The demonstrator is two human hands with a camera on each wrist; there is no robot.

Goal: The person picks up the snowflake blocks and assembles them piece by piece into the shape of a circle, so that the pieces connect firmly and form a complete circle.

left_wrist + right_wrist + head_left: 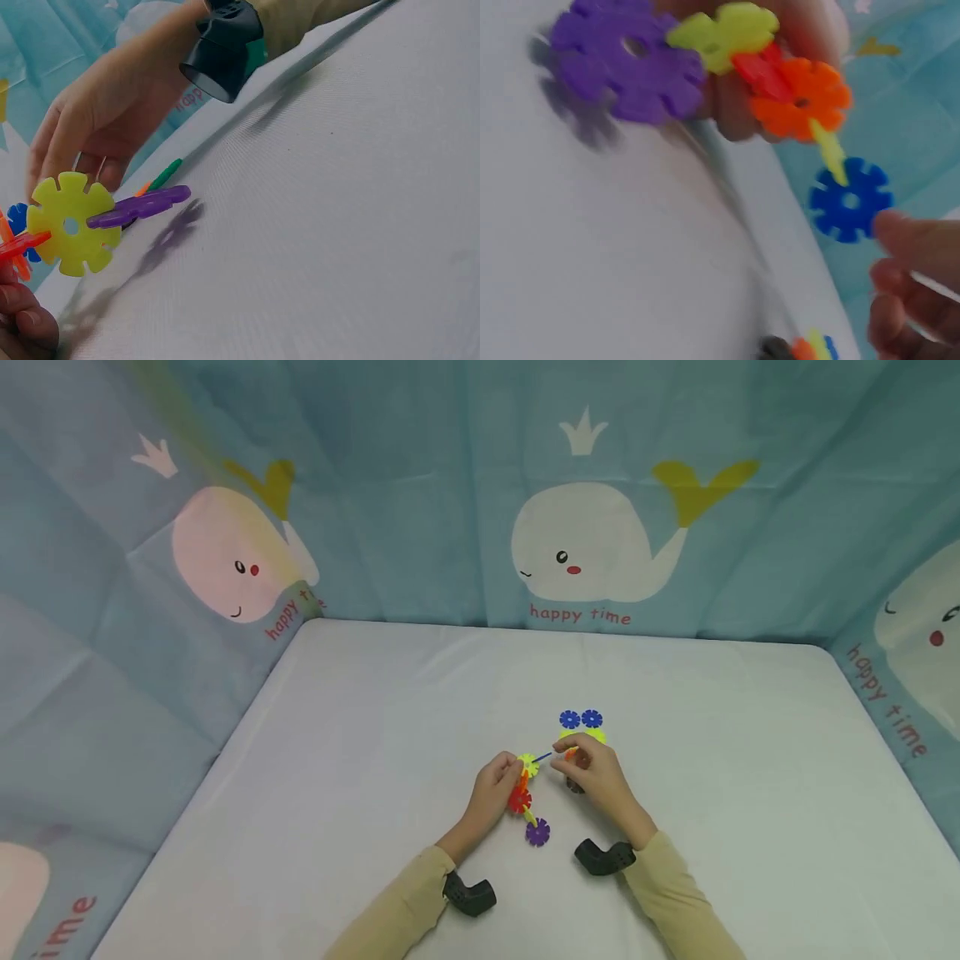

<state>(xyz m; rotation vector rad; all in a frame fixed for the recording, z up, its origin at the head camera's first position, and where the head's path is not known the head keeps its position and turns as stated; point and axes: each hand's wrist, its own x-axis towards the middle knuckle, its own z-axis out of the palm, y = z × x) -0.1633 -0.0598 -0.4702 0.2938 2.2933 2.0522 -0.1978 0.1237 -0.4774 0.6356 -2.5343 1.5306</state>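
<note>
My left hand (pixel 496 787) grips a chain of joined snowflake discs. The chain has a yellow disc (pixel 528 766), an orange disc (pixel 801 100), a red disc (pixel 519 800), another yellow disc (pixel 73 224) and a purple disc (pixel 537 832). A blue disc (pixel 851 199) stands out from its upper end, edge-on in the head view. My right hand (pixel 600 776) is at that blue disc, thumb and forefinger curved with a gap between the tips. In the right wrist view the thumb overlaps the disc's rim; whether it touches cannot be told.
Beyond and under my right hand lies a second group of joined discs, with two blue discs (pixel 581 719), yellow ones (pixel 597 736) and a dark disc (pixel 575 786). Black wrist devices (pixel 470 894) sit at both cuffs. A whale-print curtain (pixel 420 527) borders the white table (pixel 337 735).
</note>
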